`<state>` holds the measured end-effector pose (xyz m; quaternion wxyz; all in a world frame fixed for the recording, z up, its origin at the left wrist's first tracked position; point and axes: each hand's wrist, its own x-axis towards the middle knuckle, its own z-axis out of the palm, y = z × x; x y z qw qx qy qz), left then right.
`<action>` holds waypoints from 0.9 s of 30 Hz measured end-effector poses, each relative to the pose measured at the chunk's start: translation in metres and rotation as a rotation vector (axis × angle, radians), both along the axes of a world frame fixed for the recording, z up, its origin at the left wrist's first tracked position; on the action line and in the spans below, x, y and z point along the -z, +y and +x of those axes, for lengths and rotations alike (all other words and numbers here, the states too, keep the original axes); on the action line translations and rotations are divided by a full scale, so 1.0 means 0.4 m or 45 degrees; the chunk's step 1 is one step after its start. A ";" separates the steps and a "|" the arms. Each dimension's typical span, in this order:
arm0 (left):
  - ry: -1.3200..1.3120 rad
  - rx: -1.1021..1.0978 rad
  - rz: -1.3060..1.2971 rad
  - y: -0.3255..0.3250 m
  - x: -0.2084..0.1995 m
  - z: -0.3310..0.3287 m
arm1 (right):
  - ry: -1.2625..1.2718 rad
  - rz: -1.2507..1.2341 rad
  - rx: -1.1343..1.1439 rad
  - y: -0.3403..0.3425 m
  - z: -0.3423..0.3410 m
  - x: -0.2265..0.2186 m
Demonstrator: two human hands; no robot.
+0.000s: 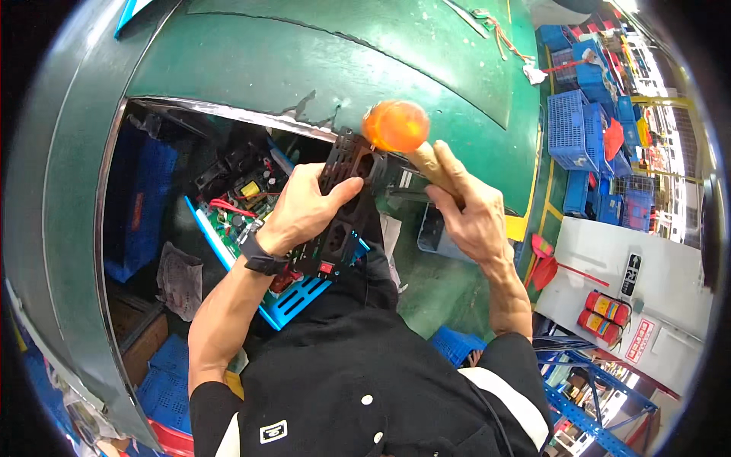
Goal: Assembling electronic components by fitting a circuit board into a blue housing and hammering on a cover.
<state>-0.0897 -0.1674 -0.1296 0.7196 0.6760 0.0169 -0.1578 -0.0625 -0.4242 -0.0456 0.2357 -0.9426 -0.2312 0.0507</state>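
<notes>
Black slotted casing [336,239] is held by the left fingers [345,193], while the right fingers [451,163] grip an orange-headed mallet [397,127].

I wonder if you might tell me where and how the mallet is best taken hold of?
Probably by the tan handle, from the lower right, where the right hand grips it: the handle is slim and slants that way from the bulky orange head, away from the left hand.
</notes>
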 end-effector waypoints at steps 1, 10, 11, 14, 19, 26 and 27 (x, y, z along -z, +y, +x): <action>0.048 -0.001 -0.045 -0.002 -0.014 0.004 | -0.029 0.181 0.053 -0.005 -0.005 0.003; 0.070 -0.023 -0.069 0.001 -0.002 -0.002 | -0.204 0.182 0.068 -0.022 0.038 0.008; 0.135 -0.059 -0.093 0.000 -0.014 -0.008 | -0.226 0.205 0.138 -0.025 0.059 0.005; 0.099 -0.079 -0.050 0.016 -0.047 -0.030 | -0.121 -0.009 0.291 -0.062 0.151 0.033; 0.103 -0.003 -0.162 0.046 -0.071 -0.076 | -0.189 -0.097 0.368 -0.077 0.196 0.046; 0.071 -0.137 -0.159 0.015 -0.080 -0.100 | -0.332 -0.251 0.540 -0.108 0.206 0.077; -0.033 -0.148 -0.046 0.004 -0.091 -0.104 | -0.450 -0.197 0.529 -0.107 0.202 0.079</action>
